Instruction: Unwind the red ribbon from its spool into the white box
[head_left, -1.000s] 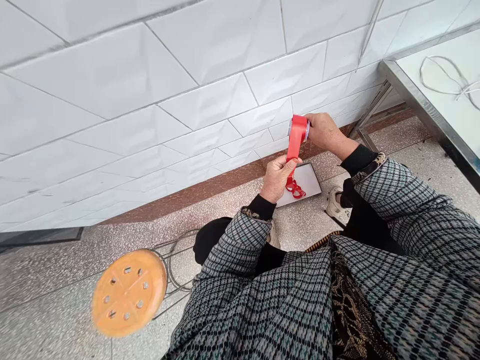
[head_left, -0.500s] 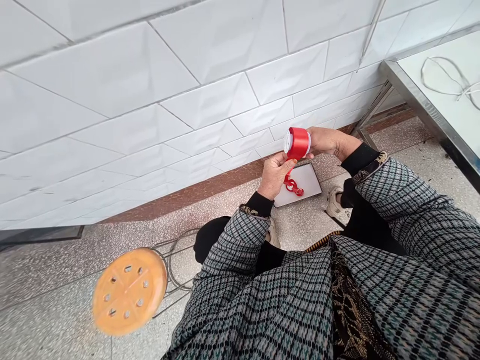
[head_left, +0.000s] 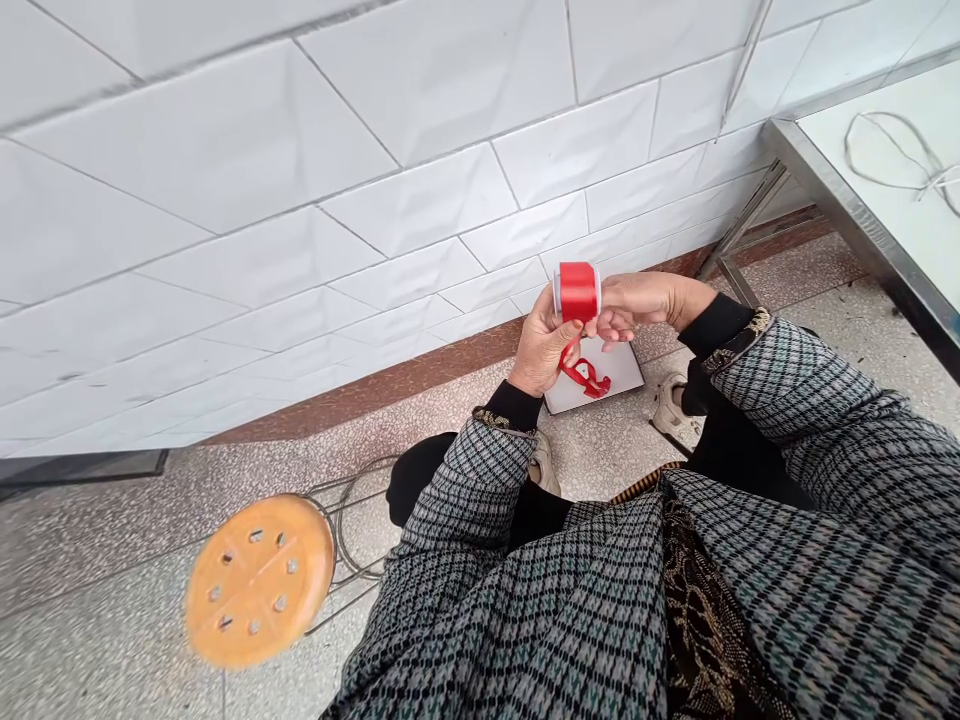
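A spool of red ribbon (head_left: 578,292) with white end rims is held up in front of me. My left hand (head_left: 538,350) grips it from the left, thumb pressed at its lower edge where the ribbon comes off. Close against the spool's right rim is my right hand (head_left: 637,300), its fingers loosely apart; the tip of its forefinger is hidden at the spool. A loose red ribbon tail (head_left: 592,384) hangs in loops below the hands, over a white, dark-edged flat panel or box (head_left: 622,373) on the floor.
On the left stands a round orange stool (head_left: 259,580) with holes in its seat and wire legs. A metal-framed table (head_left: 825,170) with a coiled white cable (head_left: 892,150) is at the right. Ahead rises a white tiled wall (head_left: 337,200). My shoes (head_left: 670,405) rest on the speckled floor.
The spool has shifted slightly left and turned, deeper into my left hand. The right hand's fingers have loosened from its right side, and the hanging ribbon loops have swung.
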